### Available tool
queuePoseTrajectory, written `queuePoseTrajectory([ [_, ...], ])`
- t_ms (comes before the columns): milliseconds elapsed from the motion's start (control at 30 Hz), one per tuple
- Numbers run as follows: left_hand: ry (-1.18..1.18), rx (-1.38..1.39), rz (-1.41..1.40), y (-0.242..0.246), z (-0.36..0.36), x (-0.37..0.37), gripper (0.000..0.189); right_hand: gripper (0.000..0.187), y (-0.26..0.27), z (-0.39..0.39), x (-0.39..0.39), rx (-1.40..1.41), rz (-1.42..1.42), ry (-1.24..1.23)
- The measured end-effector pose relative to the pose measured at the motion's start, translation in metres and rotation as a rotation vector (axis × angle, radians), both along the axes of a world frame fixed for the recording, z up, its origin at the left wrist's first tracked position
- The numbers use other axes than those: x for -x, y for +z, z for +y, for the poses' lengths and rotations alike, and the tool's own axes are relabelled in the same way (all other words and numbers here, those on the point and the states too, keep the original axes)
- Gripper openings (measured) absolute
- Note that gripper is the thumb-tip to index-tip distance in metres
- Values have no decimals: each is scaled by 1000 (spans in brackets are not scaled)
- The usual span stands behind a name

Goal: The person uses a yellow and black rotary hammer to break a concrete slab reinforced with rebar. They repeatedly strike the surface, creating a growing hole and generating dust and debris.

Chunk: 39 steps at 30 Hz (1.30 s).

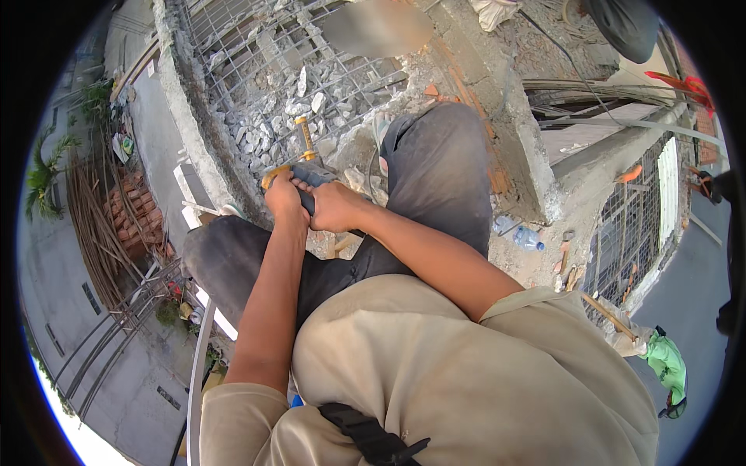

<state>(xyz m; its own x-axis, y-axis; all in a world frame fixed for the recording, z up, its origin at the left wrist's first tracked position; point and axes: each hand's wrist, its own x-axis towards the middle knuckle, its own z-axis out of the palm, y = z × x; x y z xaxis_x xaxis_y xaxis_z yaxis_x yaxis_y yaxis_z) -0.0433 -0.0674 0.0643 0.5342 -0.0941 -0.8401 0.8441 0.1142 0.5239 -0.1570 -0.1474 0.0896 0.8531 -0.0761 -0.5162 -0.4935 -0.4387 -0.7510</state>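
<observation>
Between my knees is a yellow and dark grey handheld power tool [315,173], with a yellow side handle [305,137] standing out from its far side. My left hand [284,200] wraps around the tool's left end. Close beside it, my right hand [336,207] grips the body further right. The tool's working tip cannot be made out. Past the tool lie grey chunks of broken concrete [280,131] on and under a steel rebar mesh [233,81]. A rough concrete edge [195,125] runs along the left of the mesh.
Left of the concrete edge is a drop to a lower level with stacked bricks [135,212] and long poles [93,233]. On the right are a plastic bottle [527,239], a hammer [564,256] and another mesh-covered opening [620,227]. Another person's dark-clothed leg [626,29] shows at top right.
</observation>
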Motion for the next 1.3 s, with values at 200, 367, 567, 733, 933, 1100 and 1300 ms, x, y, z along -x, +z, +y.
queuePoseTrajectory([
  [200, -50, 11, -94, -9, -21, 5, 9, 61, 7, -17, 1, 55, -108, -117],
  [367, -59, 25, -87, -20, -30, 8, 8, 45, 1, -27, 7, 13, -153, -98],
  [567, -93, 4, -162, -21, -31, 7, 7, 41, 1, -26, 6, -6, -70, -125],
  [733, -106, 37, -177, -19, -30, 8, 14, 48, -3, -22, 5, 44, -172, -194],
  [933, -40, 10, -126, -15, -14, 4, 14, 49, -5, -9, -2, 61, 15, -110],
  [1100, -64, 42, -82, -6, 11, -4, 15, 54, 7, 11, -6, 32, -7, -89],
  [1300, 5, -5, 1, -10, 33, -3, 18, 65, 13, 24, -7, 11, -29, 23],
])
